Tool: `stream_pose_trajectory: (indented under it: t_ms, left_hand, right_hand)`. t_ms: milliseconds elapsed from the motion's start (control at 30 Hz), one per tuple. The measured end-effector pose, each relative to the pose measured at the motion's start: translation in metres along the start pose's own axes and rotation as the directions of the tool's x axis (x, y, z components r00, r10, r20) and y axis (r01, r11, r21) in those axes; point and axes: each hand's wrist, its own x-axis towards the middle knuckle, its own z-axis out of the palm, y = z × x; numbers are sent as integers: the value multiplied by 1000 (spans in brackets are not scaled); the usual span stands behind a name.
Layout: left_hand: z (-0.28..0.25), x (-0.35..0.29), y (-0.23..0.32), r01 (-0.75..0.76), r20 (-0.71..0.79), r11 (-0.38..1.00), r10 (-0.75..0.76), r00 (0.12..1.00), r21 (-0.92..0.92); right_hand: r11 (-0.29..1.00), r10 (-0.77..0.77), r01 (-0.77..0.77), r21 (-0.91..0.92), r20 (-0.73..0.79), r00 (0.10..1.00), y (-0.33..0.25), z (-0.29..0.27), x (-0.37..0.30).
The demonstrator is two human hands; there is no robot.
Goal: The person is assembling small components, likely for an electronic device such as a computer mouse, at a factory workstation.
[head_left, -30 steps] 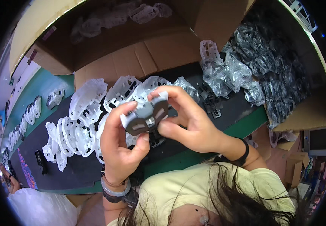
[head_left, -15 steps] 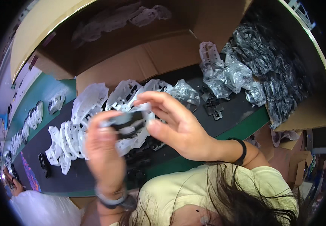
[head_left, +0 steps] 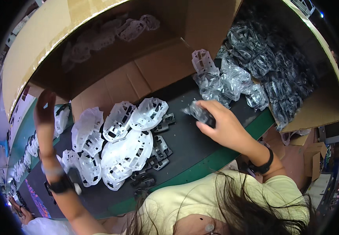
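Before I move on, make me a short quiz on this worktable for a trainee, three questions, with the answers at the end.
1. Which hand holds a dark part in clear plastic?
2. True or false: all the white parts are inside a cardboard box.
3. What fills most of the box on the right?
A) folded cloths
B) dark parts wrapped in clear plastic
C) glass bottles

Key:
1. The right hand.
2. False; many lie on the dark mat.
3. B.
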Motion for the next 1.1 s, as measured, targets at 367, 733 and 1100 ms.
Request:
stream_pose_trajectory:
  t_ms: [367,733,1100]
  left_hand:
    - [74,-56,195,-311,659,950,238,713,-7]
    - [1,-101,194,299,159,589,-279,947,-750]
    - [29,-137,202,164,126,273,-150,981,-948]
  right_hand:
    - [880,-269,4,-475,-492,828,21,-69,1]
    - [889,-5,-137,-437,-309,951,23,-2,-58]
    - [524,-41,122,843,-118,992,-100,20,24]
